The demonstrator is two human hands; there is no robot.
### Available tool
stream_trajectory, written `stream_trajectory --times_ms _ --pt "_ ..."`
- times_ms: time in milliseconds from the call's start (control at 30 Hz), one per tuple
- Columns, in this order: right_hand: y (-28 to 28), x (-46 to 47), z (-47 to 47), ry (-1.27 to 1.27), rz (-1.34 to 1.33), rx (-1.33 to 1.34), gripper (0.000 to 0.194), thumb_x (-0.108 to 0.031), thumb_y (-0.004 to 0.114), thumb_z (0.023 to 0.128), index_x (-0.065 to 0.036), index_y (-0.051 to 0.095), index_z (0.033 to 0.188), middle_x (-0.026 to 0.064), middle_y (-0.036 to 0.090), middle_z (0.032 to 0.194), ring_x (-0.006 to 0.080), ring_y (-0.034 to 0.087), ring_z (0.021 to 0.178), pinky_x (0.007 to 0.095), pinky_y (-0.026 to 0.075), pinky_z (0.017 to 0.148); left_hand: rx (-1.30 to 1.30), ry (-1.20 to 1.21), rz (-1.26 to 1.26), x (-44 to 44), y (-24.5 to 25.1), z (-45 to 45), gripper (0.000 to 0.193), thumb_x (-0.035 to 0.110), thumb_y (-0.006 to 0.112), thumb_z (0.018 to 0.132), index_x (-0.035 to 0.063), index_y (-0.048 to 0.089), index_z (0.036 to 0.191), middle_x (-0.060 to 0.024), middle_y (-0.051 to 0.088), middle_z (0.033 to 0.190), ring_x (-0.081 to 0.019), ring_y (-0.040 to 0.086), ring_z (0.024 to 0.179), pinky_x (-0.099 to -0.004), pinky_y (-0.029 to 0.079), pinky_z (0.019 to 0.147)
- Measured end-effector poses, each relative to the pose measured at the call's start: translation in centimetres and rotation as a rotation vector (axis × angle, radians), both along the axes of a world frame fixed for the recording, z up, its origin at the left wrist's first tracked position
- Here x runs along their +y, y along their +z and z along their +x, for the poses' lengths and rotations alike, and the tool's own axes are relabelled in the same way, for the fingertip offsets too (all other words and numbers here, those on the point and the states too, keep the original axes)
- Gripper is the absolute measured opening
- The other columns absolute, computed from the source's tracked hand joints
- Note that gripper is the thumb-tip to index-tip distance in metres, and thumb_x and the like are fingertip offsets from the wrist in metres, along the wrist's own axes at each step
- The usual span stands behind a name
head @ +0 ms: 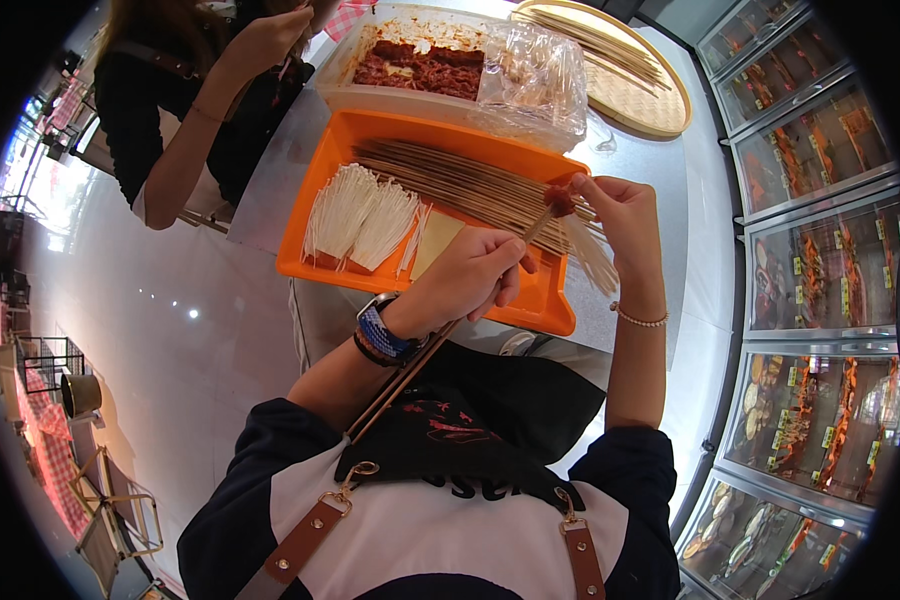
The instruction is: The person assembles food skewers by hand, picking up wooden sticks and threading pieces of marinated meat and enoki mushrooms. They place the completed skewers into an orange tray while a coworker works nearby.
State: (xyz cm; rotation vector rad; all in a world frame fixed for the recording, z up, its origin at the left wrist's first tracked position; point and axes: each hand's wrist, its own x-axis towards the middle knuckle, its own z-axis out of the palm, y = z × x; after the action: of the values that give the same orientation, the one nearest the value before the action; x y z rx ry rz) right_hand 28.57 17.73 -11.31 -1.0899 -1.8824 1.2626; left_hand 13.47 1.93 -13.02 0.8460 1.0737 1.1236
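Note:
My left hand (pixel 471 274) grips thin wooden skewers (pixel 397 382) whose long ends run back along my forearm. Up at their tips sits a piece of red marinated meat (pixel 559 201), pinched by the thumb and fingers of my right hand (pixel 621 206). A bundle of enoki mushrooms (pixel 592 255) hangs from that meat, below my right fingers. Both hands are over an orange plastic tray (pixel 289 251). Inside it lie trimmed enoki clumps (pixel 360 217), a pale yellow flat piece (pixel 436 231) partly behind my left hand, and a spread of bamboo skewers (pixel 457 176).
Beyond the tray stands a translucent tub (pixel 412 101) of red marinated meat, partly covered by clear plastic film (pixel 532 75). A round woven bamboo tray (pixel 645 112) carries more skewers. Another person (pixel 172 135) is at the table's left. Glass-door display fridges (pixel 817 262) line the right side.

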Motion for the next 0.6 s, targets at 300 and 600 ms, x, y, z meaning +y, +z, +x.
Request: stream_trajectory --times_ms 300,600 --pt "-0.9 0.7 0.1 0.029 -0.176 0.019 0.026 -0.026 0.07 0.088 -0.001 0.075 0.088 0.0048 0.07 0.074 0.0068 0.059 0.065 0.0202 0.04 0.056 -0.002 0.012 -0.003 0.1 -0.1 0.0 0.029 0.019 0.034 0.103 -0.002 0.054 0.108 -0.002 0.054 0.061 -0.0038 0.04 0.034 -0.0169 0.03 0.032" --pt "-1.1 0.9 -0.1 0.01 -0.25 0.02 0.023 -0.022 0.07 0.086 0.001 0.073 0.089 0.0089 0.073 0.081 0.0095 0.064 0.068 0.0235 0.048 0.064 0.016 0.015 0.033 0.2 -0.1 0.0 0.03 0.02 0.036 0.103 -0.0006 0.053 0.117 -0.0019 0.055 0.063 -0.0032 0.041 0.035 -0.0171 0.03 0.032"
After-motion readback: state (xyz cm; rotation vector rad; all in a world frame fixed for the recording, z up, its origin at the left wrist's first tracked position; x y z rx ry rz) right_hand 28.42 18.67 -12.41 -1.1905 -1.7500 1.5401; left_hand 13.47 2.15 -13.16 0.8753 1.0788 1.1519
